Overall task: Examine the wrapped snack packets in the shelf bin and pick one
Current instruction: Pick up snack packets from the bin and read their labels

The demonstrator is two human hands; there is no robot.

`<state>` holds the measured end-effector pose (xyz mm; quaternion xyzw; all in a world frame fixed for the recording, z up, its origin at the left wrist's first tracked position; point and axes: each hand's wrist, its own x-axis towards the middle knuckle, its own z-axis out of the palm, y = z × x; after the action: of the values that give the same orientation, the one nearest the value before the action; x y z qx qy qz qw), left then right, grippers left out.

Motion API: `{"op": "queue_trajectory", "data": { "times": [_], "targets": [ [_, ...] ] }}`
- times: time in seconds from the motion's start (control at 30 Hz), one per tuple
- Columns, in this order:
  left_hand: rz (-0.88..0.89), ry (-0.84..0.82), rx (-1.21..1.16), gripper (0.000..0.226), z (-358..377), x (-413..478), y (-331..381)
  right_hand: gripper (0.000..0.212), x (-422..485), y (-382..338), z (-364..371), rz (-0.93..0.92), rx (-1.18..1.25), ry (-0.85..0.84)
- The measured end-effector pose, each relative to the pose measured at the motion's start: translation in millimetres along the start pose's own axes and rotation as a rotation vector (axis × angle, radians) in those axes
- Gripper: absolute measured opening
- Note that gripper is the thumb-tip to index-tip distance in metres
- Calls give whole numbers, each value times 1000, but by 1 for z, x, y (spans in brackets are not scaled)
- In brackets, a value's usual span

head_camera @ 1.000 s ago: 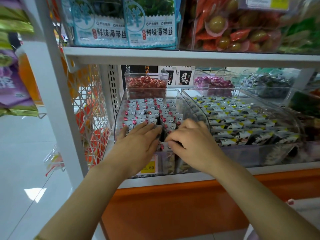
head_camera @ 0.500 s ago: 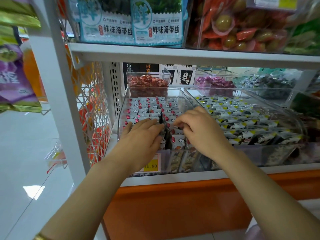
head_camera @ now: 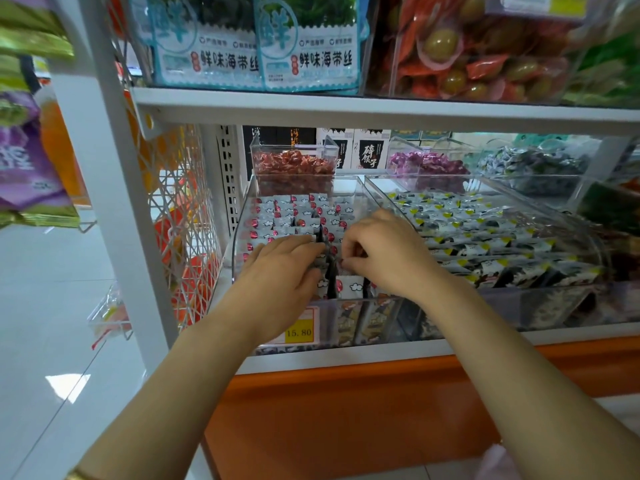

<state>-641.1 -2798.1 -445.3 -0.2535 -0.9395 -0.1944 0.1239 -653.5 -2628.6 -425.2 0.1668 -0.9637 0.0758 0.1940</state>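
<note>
In the clear shelf bin point(head_camera: 238, 244), both hands have pushed deeper among the red-dotted snack packets point(head_camera: 298, 211) within the last second. The left hand point(head_camera: 282, 271) lies flat on the rows, fingers straight; the right hand point(head_camera: 386, 254) curls its fingers among them, a pinch impossible to confirm. No packet appears lifted out yet.
</note>
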Motion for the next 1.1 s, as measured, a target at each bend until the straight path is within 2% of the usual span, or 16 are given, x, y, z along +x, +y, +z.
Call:
{"op": "queue_trajectory", "data": {
  "times": [0.2, 0.33, 0.47, 0.57, 0.7, 0.93, 1.0, 1.1],
  "targets": [
    [11, 135, -103, 44, -2, 4, 0, 6, -5, 3, -11, 60, 322, 252],
    [-1, 243, -153, 39, -5, 5, 1, 4, -15, 5, -22, 65, 431, 462],
    [-26, 264, -291, 40, -8, 6, 6, 10, -26, 4, -29, 105, 585, 649],
    [-71, 223, -451, 38, -7, 5, 10, 9, -30, 5, -26, 243, 791, 619],
    [-144, 236, -717, 20, -11, 3, 12, 9, -32, 5, -21, 426, 1161, 529],
    [-391, 181, -1387, 30, -21, 4, 8, 22, -35, 3, -18, 484, 1508, 280],
    [-429, 204, -1438, 28, -23, 3, 8, 22, -34, 1, -20, 501, 1614, 246],
    [-450, 259, -1373, 25, -23, 2, 7, 12, -33, -2, -21, 553, 1767, 223]
  ]
}}
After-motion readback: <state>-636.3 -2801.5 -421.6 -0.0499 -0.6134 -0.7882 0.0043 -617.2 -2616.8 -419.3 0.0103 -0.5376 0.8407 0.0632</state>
